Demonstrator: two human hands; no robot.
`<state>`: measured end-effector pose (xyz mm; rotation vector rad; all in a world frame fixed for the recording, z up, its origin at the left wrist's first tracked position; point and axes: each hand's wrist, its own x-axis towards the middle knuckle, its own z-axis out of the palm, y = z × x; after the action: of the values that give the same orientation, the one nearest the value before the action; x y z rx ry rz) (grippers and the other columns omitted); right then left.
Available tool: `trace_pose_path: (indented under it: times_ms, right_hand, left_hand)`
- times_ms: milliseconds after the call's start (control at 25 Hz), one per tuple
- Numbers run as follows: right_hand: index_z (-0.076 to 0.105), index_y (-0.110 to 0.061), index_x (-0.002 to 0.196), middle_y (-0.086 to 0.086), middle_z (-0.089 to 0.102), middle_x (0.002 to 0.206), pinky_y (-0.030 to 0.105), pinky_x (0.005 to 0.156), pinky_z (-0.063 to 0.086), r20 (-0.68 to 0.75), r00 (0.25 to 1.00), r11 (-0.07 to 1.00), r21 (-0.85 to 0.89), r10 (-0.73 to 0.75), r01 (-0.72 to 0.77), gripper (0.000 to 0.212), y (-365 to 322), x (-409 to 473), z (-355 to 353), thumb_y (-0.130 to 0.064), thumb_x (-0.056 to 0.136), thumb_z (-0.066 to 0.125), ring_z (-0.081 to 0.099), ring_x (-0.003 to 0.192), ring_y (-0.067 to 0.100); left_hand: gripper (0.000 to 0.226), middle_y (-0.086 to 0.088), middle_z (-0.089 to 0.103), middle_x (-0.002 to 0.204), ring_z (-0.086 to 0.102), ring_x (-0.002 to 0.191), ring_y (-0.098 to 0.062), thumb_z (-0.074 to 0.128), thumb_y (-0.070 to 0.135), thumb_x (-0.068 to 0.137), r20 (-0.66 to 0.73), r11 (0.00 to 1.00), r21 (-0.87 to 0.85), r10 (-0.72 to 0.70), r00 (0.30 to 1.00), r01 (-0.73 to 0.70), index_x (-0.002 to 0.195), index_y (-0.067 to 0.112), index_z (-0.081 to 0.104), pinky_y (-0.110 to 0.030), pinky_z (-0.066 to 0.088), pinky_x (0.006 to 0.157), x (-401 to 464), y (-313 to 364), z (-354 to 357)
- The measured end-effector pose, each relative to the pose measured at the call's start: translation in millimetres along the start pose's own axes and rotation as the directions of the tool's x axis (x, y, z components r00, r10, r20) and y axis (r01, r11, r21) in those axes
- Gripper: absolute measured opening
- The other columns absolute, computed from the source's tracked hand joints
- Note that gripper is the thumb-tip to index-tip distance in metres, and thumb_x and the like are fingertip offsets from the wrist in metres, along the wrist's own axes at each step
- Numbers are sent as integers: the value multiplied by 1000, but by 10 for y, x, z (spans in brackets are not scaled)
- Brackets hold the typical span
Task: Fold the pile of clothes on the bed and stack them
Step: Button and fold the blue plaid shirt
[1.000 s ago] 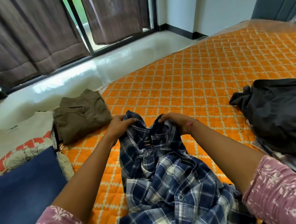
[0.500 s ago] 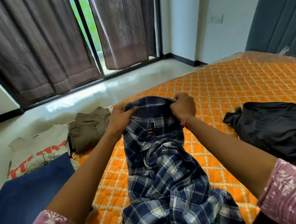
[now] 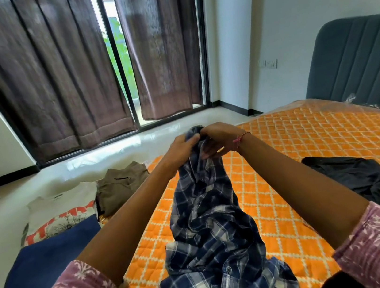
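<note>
We hold the blue plaid shirt [image 3: 211, 227] up by its collar end, left hand [image 3: 180, 150] and right hand [image 3: 218, 139] both pinching it close together, so it hangs straight over the bed [image 3: 308, 150]. Folded clothes [image 3: 121, 186] lie left of the left hand, the dark unfolded pile [image 3: 362, 179] right of the right.

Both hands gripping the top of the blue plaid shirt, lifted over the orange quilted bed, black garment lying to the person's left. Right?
Not quite. The head view shows the black garment lying to the person's right, not left. The rest holds: the left hand and right hand both grip the top of the blue plaid shirt, lifted over the orange quilted bed.
</note>
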<state>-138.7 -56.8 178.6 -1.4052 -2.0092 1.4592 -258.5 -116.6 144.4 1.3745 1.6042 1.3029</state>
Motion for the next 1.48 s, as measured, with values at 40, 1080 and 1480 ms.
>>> trace_pose_path:
  times_ms: [40,1080,1480]
  right_hand:
    - [58,-5,80,9,65,67,30,68,44,18,999,999,-37,-32,32,28,-51,-48,-10,-23,96,42,65,63,20]
    - [47,-14,64,7,53,70,29,57,26,-504,659,829,-361,-558,427,35,232,77,-846,-15,98,46,47,65,18]
    - [59,0,77,23,63,83,32,61,28,-476,654,771,-574,-589,277,29,265,182,-1207,-17,98,48,56,80,34]
  left_hand:
    - [8,-5,60,84,55,82,-16,55,7,93,55,994,97,35,998,-40,99,10,59,-24,47,74,-8,29,1]
    - [5,10,69,74,61,66,4,61,7,85,-119,995,-68,68,991,-77,86,9,64,-26,49,72,-4,-774,-357]
    - [21,-14,68,89,61,77,-30,49,21,91,208,315,892,353,912,-325,85,5,62,-39,50,71,44,143,-1043]
